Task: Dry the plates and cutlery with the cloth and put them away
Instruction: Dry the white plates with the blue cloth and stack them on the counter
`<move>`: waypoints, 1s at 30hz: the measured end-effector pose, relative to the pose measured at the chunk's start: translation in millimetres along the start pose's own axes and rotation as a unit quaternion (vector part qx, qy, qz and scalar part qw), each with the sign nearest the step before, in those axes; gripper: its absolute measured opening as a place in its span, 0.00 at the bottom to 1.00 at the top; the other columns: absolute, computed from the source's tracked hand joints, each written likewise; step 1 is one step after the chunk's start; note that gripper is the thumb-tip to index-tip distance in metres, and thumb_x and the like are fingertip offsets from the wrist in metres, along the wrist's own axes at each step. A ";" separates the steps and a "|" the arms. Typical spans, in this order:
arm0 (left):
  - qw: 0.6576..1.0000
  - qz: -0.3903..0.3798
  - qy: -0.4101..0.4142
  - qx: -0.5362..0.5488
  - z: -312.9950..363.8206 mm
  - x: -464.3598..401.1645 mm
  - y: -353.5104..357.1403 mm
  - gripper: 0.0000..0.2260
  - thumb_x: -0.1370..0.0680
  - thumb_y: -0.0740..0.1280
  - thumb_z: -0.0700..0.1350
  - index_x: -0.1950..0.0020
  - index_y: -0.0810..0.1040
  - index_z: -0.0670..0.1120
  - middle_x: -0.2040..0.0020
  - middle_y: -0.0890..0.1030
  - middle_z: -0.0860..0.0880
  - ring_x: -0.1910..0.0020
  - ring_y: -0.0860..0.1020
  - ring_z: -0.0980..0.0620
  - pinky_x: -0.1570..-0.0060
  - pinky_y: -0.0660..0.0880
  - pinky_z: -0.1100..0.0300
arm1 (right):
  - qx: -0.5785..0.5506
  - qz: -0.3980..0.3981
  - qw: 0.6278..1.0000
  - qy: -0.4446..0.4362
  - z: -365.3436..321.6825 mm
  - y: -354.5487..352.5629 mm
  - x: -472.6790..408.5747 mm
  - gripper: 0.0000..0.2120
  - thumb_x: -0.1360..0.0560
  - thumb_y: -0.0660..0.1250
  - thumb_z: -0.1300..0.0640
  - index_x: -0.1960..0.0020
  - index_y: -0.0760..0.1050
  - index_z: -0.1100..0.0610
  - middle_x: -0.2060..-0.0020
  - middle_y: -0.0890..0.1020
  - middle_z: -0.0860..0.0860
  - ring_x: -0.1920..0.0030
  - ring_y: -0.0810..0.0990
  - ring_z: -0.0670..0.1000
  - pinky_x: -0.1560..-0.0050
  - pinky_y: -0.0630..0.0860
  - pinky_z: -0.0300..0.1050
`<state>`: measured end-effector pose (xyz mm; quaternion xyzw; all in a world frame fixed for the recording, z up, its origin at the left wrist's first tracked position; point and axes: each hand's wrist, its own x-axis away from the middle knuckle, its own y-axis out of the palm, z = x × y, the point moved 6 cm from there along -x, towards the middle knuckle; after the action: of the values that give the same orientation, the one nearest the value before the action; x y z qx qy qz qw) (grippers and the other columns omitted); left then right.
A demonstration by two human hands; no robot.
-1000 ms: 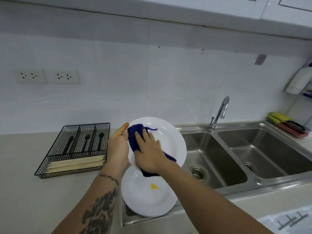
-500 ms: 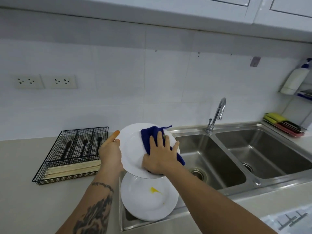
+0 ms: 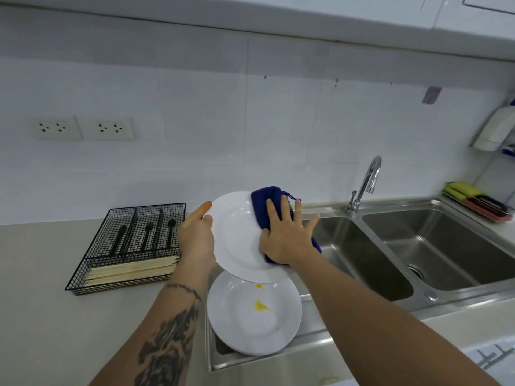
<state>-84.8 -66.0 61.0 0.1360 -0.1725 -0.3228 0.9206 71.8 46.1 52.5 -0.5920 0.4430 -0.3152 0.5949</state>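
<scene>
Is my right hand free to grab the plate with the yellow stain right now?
Probably not: the right hand presses the blue cloth on the held plate, which overhangs the stained plate.

**A:** What can't be made out here?

**B:** The left hand [image 3: 196, 238] grips the held plate [image 3: 237, 235] at its left rim, and its fingers are hidden behind the plate. The blue cloth [image 3: 267, 201] is mostly covered by the right hand [image 3: 285, 238] spread flat on it.

**A:** And lower down?

**B:** The second plate [image 3: 250, 324] has its upper edge hidden under the held one. What it rests on is out of sight.

**A:** Anything at the edges?

**B:** A white bottle [image 3: 496, 129] is cut off at the right and blurred. Printed paper [image 3: 493, 358] is cropped at the lower right corner. The cutlery [image 3: 147, 232] in the wire basket [image 3: 83, 277] shows only as dark shapes.
</scene>
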 end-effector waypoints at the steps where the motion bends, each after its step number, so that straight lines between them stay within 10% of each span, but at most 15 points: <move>1: 1.000 -0.001 0.000 0.001 -0.9 0.0 -1.4 0.18 0.20 0.60 0.33 0.38 0.82 0.49 0.49 0.81 0.52 0.56 0.79 0.52 0.54 0.78 0.57 | -0.012 -0.010 1.000 0.014 3.2 0.9 1.5 0.34 0.23 0.51 0.46 0.21 0.41 0.46 0.22 0.42 0.51 0.24 0.45 0.64 0.32 0.49 0.74; 7: 0.984 -0.160 -0.046 -0.058 -1.8 -9.2 6.0 0.17 0.19 0.60 0.37 0.34 0.78 0.52 0.42 0.83 0.50 0.46 0.80 0.46 0.40 0.75 0.47 | -0.145 -0.045 0.988 0.023 26.9 -2.4 -1.0 0.37 0.26 0.60 0.51 0.22 0.47 0.44 0.27 0.55 0.51 0.34 0.65 0.63 0.39 0.69 0.56; 14: 0.956 -0.252 -0.087 -0.126 6.6 -28.0 17.3 0.18 0.18 0.58 0.38 0.31 0.77 0.52 0.41 0.83 0.48 0.46 0.82 0.45 0.50 0.80 0.51 | -0.189 -0.035 0.980 -0.057 34.3 -8.6 -3.2 0.37 0.28 0.61 0.51 0.22 0.51 0.42 0.29 0.59 0.48 0.39 0.71 0.55 0.41 0.73 0.52; 19: 0.947 -0.270 -0.093 -0.144 -4.3 -25.5 23.6 0.19 0.17 0.57 0.36 0.34 0.79 0.53 0.41 0.82 0.42 0.52 0.82 0.44 0.60 0.82 0.54 | -0.166 -0.002 0.981 -0.103 29.8 -5.4 7.2 0.36 0.28 0.61 0.52 0.23 0.51 0.42 0.29 0.59 0.45 0.36 0.68 0.53 0.41 0.74 0.52; 24: 0.957 -0.249 -0.052 -0.140 -8.0 -30.1 36.4 0.19 0.18 0.58 0.36 0.41 0.82 0.56 0.40 0.82 0.44 0.47 0.81 0.41 0.46 0.80 0.45 | -0.092 0.040 0.992 -0.075 35.1 -6.7 5.9 0.37 0.26 0.59 0.51 0.22 0.45 0.43 0.24 0.53 0.49 0.35 0.65 0.58 0.39 0.71 0.54; 30: 0.982 -0.172 -0.009 -0.080 2.8 -40.6 35.9 0.18 0.20 0.61 0.39 0.43 0.83 0.60 0.38 0.81 0.49 0.43 0.81 0.42 0.42 0.78 0.42 | -0.047 -0.003 0.999 -0.023 27.7 1.5 14.1 0.37 0.26 0.53 0.49 0.21 0.43 0.52 0.22 0.44 0.57 0.23 0.44 0.62 0.26 0.49 0.61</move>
<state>-96.0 -13.2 67.1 0.0869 -0.1283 -0.4904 0.8576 102.2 45.4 46.2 -0.6280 0.4416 -0.2822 0.5753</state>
